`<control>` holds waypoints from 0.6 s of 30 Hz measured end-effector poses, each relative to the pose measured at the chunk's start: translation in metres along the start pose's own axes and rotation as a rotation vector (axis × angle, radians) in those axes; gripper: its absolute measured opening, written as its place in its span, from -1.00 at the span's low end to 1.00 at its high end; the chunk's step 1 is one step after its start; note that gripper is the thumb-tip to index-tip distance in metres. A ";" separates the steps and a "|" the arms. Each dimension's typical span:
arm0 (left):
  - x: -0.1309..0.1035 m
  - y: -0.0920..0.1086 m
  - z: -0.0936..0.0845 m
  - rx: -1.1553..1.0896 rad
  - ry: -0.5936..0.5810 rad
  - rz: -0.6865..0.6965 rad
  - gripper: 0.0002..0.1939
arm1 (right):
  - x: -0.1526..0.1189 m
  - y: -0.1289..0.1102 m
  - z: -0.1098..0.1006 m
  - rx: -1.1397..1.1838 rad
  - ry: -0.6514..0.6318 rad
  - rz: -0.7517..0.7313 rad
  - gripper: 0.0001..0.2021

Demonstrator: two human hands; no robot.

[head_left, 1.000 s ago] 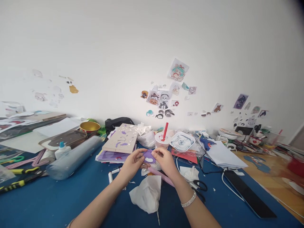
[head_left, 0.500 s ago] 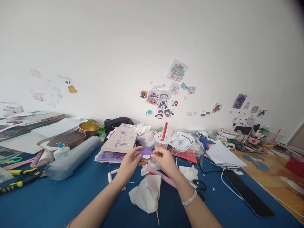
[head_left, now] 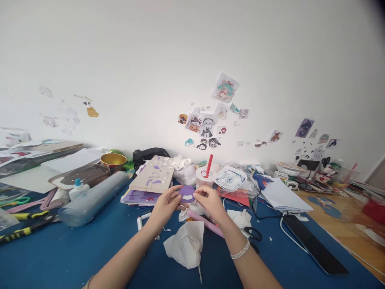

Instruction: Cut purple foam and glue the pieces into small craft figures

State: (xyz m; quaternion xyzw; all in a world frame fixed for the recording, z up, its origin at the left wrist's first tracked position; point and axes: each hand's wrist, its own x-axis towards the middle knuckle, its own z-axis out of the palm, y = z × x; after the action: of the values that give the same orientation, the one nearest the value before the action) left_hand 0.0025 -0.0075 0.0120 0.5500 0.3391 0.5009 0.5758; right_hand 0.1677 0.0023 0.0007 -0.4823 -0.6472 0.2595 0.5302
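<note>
Between my two hands is a round purple cut-out piece (head_left: 187, 190) with a white patch near its lower edge, held up above the table. My left hand (head_left: 169, 202) pinches its left side between thumb and fingers. At its right edge, the thumb and forefinger of my right hand (head_left: 209, 202) grip it, the other fingers curled. Below the hands lie a crumpled white tissue (head_left: 186, 245) with a cotton swab (head_left: 200, 275) at its tip, and a pink stick-like tool (head_left: 207, 224). Black-handled scissors (head_left: 253, 233) rest right of my right wrist.
A board (head_left: 153, 174) with small purple and white cut-outs lies behind my left hand. A lidded cup with a red straw (head_left: 209, 166) and a patterned dish (head_left: 230, 179) stand behind. Left are a clear roll (head_left: 93, 200) and a glue bottle (head_left: 78, 190); right, a black tablet-like slab (head_left: 314, 245).
The purple piece has tilted slightly and shifted a little to the right between my fingers. Both hands keep their hold on it.
</note>
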 end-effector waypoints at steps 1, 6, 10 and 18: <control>0.000 0.001 0.000 0.005 0.005 -0.012 -0.51 | 0.000 0.000 0.000 0.002 0.002 0.002 -0.92; 0.000 0.000 -0.001 -0.012 0.009 -0.038 -0.49 | 0.000 -0.002 0.000 0.013 0.001 0.007 -0.91; 0.002 -0.001 -0.003 -0.042 -0.006 -0.037 -0.48 | 0.000 -0.002 0.000 0.020 0.006 0.003 -0.93; 0.001 0.000 -0.001 -0.016 0.007 -0.005 -0.49 | -0.001 -0.001 0.001 0.082 -0.025 0.018 -0.89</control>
State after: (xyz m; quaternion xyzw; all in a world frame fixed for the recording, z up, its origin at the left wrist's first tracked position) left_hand 0.0020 -0.0064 0.0118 0.5427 0.3384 0.5040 0.5804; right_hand 0.1664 0.0015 0.0007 -0.4627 -0.6381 0.2968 0.5391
